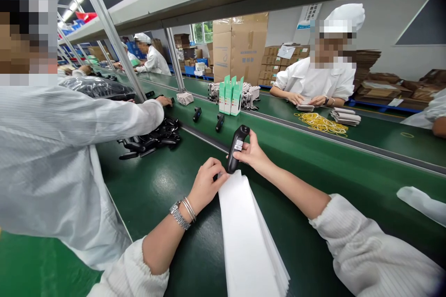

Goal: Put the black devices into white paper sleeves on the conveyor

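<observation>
A black handheld device [237, 148] with a white label is tilted upright in my right hand [253, 151], whose fingers are wrapped round its side. Its lower end is at the top edge of a stack of long white sleeves [244, 232] lying on the green table. My left hand [208, 183], with a watch and bangles on the wrist, pinches the top left corner of that stack. The fingertips of my left hand are close to the device's lower end.
Two black devices [219, 122] stand on the green belt [278, 139] ahead. Green-white boxes [230, 96] are behind them. A co-worker's sleeve [121, 116] reaches in at left over a black pile [153, 139]. Yellow rubber bands [322, 124] lie at right; a white sleeve [421, 202] rests far right.
</observation>
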Tool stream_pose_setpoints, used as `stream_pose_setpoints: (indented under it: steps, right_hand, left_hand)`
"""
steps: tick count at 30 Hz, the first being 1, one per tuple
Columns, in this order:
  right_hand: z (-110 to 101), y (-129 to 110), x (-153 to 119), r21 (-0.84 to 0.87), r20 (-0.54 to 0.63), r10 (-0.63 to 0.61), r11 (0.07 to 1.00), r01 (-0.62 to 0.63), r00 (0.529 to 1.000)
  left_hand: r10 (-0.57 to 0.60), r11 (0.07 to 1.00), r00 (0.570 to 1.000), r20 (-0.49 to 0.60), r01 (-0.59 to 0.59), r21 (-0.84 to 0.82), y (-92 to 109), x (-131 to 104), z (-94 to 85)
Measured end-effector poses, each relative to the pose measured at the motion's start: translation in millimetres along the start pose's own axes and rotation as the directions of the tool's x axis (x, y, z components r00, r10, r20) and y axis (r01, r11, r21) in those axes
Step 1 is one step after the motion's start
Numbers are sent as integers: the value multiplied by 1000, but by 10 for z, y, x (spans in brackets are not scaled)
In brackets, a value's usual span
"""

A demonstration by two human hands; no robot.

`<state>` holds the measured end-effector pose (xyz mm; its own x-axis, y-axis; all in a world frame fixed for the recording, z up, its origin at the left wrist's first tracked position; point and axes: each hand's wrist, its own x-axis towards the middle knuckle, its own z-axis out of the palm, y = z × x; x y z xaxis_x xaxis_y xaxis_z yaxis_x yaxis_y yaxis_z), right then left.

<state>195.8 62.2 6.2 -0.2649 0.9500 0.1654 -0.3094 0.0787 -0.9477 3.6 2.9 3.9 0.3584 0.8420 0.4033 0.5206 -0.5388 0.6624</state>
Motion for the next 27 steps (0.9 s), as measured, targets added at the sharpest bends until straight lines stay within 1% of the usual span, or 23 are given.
stream_pose_setpoints:
  steps: [2, 4, 6, 8, 11, 14, 17, 19, 22, 24, 27]
  right_hand:
    - [2, 44, 4, -32, 26, -6, 999, 7, 1000]
    - [3, 79, 6, -59, 48, -41, 997, 43, 998]
    - [23, 98, -4, -81, 73, -75, 993, 81, 994]
    - [68, 98, -32, -110, 102, -78, 990, 89, 992]
    - [162, 76, -101, -197, 177, -38, 978, 73, 983]
    - [252, 65, -178, -326, 257, -22, 939, 108, 966]
    - [309, 84, -229, -392, 267, -13, 912, 121, 963]
    - [322, 101, -241, -352, 252, 6, 932, 86, 968]
    - [314, 106, -238, -224, 250, 62, 974, -4, 966]
    - [309, 94, -239, -148, 301, 94, 988, -51, 949]
    - [327, 82, -258, -111, 370, 81, 993, -42, 926]
  left_hand:
    - [17, 998, 1000, -20, -18, -61, 20, 13, -6]
    - [48, 992, 998, -40, -52, -112, 41, 23, -13]
    - [77, 986, 995, -60, -85, -143, 59, 28, -22]
    - [92, 982, 991, -92, -106, -154, 69, 28, -32]
    - [87, 984, 983, -164, -111, -141, 72, 26, -59]
    - [62, 988, 967, -245, -95, -122, 64, 32, -96]
    - [45, 988, 961, -274, -83, -129, 60, 41, -119]
    - [44, 986, 965, -259, -83, -142, 60, 43, -118]
    - [38, 985, 973, -228, -74, -155, 58, 32, -95]
    - [20, 984, 977, -211, -57, -169, 55, 20, -69]
    - [-38, 973, 979, -199, -9, -231, 61, 6, -21]
